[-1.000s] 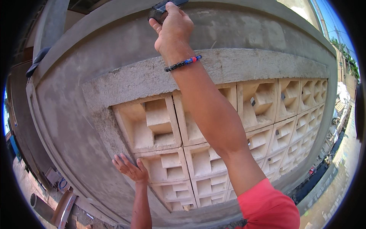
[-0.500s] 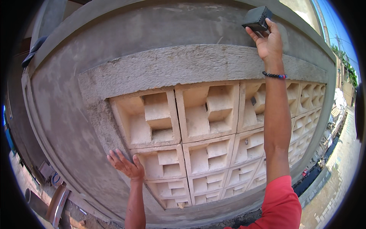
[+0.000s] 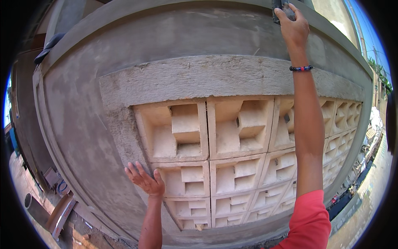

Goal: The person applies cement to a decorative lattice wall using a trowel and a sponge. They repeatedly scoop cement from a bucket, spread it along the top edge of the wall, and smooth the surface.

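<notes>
My right hand [image 3: 295, 31] is raised to the top of the plastered wall [image 3: 199, 31]. Its fingers are wrapped round a dark rectangular block [image 3: 286, 9], shaped like a small hand float and partly cut off by the upper edge. The block is held up against the wall's top band, though whether it touches cannot be told. Lower down, my left hand [image 3: 145, 179] lies with fingers spread beside the lattice of cream breeze blocks [image 3: 209, 130]. It holds nothing and seems to rest at the rough border [image 3: 128, 133] left of the lattice.
A projecting ledge [image 3: 137, 15] runs along the wall's top. Something dark [image 3: 52, 45] hangs over its left corner. A pipe [image 3: 35, 207] and a long metal level [image 3: 64, 216] are at lower left. White sacks [image 3: 375, 122] and a paved street [image 3: 360, 211] lie to the right.
My right hand has gone up with the block, from the smooth wall face to the top band, and its grip looks fuller. The left hand stays spread in about the same place.
</notes>
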A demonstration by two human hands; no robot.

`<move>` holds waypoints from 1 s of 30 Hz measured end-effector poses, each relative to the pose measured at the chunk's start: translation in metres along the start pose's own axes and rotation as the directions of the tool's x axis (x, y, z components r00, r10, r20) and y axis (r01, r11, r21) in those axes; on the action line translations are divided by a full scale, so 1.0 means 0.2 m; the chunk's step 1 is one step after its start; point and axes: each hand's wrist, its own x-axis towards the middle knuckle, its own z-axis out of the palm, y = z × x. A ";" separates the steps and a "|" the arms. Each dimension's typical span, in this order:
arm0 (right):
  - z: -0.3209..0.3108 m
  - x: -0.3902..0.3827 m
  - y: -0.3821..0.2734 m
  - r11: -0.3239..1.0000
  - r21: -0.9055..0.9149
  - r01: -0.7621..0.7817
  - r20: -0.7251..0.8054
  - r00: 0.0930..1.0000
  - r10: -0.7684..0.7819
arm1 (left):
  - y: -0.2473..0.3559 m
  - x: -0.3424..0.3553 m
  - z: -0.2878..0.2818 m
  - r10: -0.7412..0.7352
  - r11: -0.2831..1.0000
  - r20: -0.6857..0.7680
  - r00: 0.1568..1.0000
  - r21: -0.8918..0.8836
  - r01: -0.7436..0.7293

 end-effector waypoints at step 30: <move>0.16 -0.05 -0.61 -0.126 0.889 -0.441 0.332 0.428 0.841 | -0.01 -0.01 0.02 0.008 1.000 0.007 1.000 -0.012 -0.008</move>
